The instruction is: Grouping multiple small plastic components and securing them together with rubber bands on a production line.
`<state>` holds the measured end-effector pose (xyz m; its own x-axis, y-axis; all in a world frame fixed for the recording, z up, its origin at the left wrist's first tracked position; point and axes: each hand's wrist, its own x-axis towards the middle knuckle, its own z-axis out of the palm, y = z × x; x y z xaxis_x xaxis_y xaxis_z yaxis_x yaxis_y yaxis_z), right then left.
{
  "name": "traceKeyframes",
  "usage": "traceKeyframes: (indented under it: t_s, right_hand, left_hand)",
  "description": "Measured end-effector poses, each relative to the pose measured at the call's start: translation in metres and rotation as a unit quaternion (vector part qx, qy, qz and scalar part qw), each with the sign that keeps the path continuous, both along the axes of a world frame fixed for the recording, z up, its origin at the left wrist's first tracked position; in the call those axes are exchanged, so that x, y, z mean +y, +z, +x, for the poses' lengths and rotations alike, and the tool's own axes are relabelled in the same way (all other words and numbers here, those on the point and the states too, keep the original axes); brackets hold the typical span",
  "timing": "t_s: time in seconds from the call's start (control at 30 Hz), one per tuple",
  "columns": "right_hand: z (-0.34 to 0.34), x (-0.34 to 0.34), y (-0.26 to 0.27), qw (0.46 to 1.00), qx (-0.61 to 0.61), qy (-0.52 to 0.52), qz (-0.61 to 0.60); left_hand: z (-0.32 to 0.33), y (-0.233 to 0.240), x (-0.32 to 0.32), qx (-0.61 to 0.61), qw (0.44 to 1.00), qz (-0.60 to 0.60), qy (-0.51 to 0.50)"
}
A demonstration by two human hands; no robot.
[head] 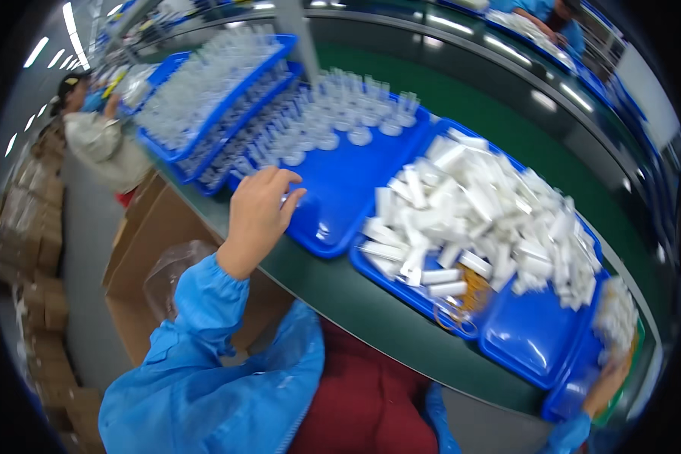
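My left hand is over the near edge of a blue plastic tray, its thumb and forefinger curved with a gap between the tips. A small clear glint shows inside the curl, too indistinct to name. Clear plastic pieces with round bases and upright stems stand in rows in that tray, just beyond the hand. At the far right, my right hand reaches to a heap of small whitish parts above a green-edged tray. Blur hides its fingers and anything in them.
A blue tray holds jumbled white plastic pieces and amber rubber bands. Another blue tray adjoins it. Stacked trays of clear pieces rise at left. A cardboard box stands below the bench edge. Co-workers sit nearby.
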<state>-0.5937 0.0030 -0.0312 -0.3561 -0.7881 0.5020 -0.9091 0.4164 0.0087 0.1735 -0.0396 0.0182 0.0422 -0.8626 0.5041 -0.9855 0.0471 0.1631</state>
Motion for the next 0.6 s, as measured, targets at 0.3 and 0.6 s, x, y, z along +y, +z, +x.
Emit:
traceKeyframes:
  t_s: [0.3, 0.6]
  right_hand:
    - [0.258, -0.007, 0.072, 0.931, -0.186, 0.31, -0.055]
    - [0.402, -0.06, 0.042, 0.786, -0.053, 0.609, 0.094]
  left_hand:
    - [0.057, -0.003, -0.004, -0.2, 0.973, 0.101, 0.053]
    - [0.067, -0.006, 0.009, -0.09, 0.991, 0.079, 0.064]
